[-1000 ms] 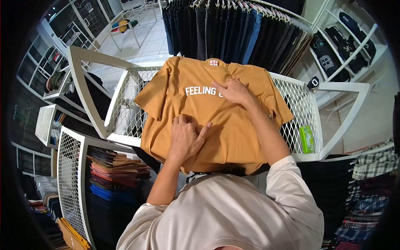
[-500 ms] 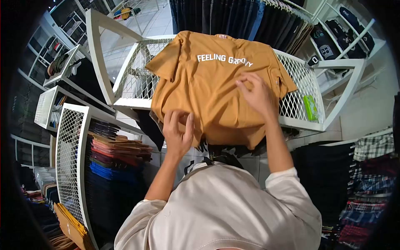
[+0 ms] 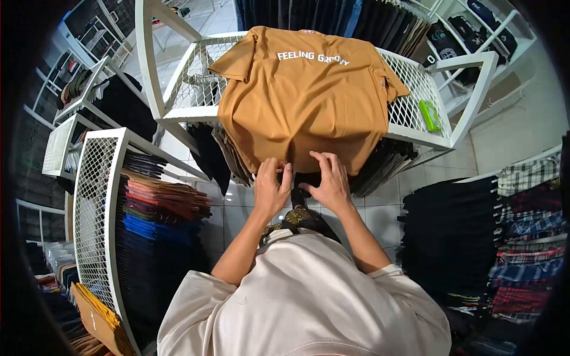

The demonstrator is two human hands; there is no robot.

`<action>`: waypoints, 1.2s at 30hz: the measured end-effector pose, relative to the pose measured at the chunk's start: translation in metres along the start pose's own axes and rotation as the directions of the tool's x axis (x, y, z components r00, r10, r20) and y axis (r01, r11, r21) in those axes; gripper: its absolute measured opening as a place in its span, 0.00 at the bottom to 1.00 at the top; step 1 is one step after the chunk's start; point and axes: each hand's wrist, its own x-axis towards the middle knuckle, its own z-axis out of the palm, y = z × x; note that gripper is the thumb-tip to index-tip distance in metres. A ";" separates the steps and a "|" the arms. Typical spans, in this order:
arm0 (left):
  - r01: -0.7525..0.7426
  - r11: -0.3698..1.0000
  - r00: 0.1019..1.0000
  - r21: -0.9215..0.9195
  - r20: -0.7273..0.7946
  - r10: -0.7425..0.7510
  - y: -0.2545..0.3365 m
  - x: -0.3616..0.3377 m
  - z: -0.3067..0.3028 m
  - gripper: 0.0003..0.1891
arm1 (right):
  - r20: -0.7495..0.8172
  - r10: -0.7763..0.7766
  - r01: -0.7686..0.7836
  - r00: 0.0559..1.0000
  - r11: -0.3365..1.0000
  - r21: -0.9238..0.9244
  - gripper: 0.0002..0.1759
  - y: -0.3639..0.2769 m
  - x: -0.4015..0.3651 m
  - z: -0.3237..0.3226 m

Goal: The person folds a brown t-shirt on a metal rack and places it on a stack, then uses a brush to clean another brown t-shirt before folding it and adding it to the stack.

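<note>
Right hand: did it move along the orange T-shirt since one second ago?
Yes. The right hand moved from the white lettering toward the person, down to the hem of the T-shirt.

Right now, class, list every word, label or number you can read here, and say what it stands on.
"FEELING GROOVY": white capitals across the mustard T-shirt.
Neck label of that shirt: too small to read.
Green packet on the mesh rack: print blurred.
White prints on dark garments, upper right: unreadable.

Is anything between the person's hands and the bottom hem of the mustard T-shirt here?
Nothing visible. The left hand and right hand both touch the hem of the mustard T-shirt at the near edge of the mesh table; the green packet lies well off to the right.
</note>
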 end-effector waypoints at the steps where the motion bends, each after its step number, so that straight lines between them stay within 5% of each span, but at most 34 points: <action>1: 0.069 0.997 0.997 -0.022 0.017 -0.069 0.007 0.002 -0.009 0.12 | -0.072 0.027 -0.028 0.997 1.000 -0.012 0.37 0.001 -0.001 0.011; 3: 0.143 0.989 0.989 -0.044 0.032 -0.142 0.011 0.004 -0.011 0.13 | -0.138 0.048 -0.052 0.989 0.998 -0.025 0.35 0.004 0.001 0.032; 6: 0.151 0.972 0.988 0.182 0.007 -0.155 0.002 0.018 -0.002 0.14 | -0.250 0.108 -0.101 0.962 0.994 0.040 0.27 0.005 0.019 0.042; 9: 0.049 0.975 0.998 0.216 -0.037 -0.042 -0.029 0.014 0.021 0.12 | -0.313 0.010 -0.029 0.950 0.998 -0.057 0.08 0.011 0.027 0.049; 12: -0.001 0.983 0.999 0.181 -0.039 0.008 -0.037 0.008 0.027 0.11 | -0.303 0.072 -0.041 0.950 0.993 0.107 0.07 0.018 0.018 0.054; 14: 0.149 0.975 0.989 0.167 -0.024 -0.147 -0.031 -0.004 0.024 0.12 | -0.319 0.073 -0.034 0.945 0.991 0.127 0.06 0.019 0.008 0.053; 18: 0.237 0.954 0.970 0.183 -0.101 -0.222 -0.019 0.003 0.026 0.18 | -0.340 0.117 -0.084 0.933 0.990 0.112 0.07 0.019 0.007 0.047; 22: 0.087 0.980 0.994 0.180 -0.073 -0.075 -0.031 0.010 0.027 0.13 | -0.322 0.114 -0.073 0.940 0.988 0.136 0.12 0.021 0.004 0.040; 24: 0.189 0.981 0.982 0.031 -0.010 -0.189 -0.015 0.006 0.010 0.11 | -0.266 0.147 -0.108 0.953 0.982 0.158 0.19 0.018 0.001 0.032; 27: 0.263 0.958 0.965 -0.118 0.047 -0.259 0.002 0.001 -0.016 0.13 | -0.165 0.012 -0.014 0.986 1.000 -0.015 0.52 0.012 -0.009 0.029; 28: 0.280 0.937 0.960 -0.209 0.055 -0.275 0.032 0.008 -0.036 0.13 | -0.150 0.010 -0.023 0.989 0.996 -0.089 0.53 0.013 -0.012 0.034; 31: 0.292 0.837 0.952 -0.462 0.059 -0.300 0.037 0.014 -0.047 0.13 | -0.195 0.007 -0.043 0.981 0.982 -0.184 0.51 0.025 -0.013 0.052; 33: 0.291 0.735 0.951 -0.612 0.104 -0.290 0.033 0.019 -0.053 0.12 | -0.359 -0.015 -0.044 0.933 0.987 -0.157 0.37 0.026 -0.012 0.049; 34: 0.287 0.668 0.952 -0.687 0.127 -0.278 0.034 0.021 -0.056 0.12 | -0.360 -0.019 -0.041 0.933 0.987 -0.157 0.37 0.033 -0.011 0.050; 36: 0.303 0.678 0.949 -0.670 0.144 -0.281 0.032 0.021 -0.063 0.13 | -0.342 -0.049 -0.002 0.938 0.989 -0.148 0.19 0.044 -0.008 0.046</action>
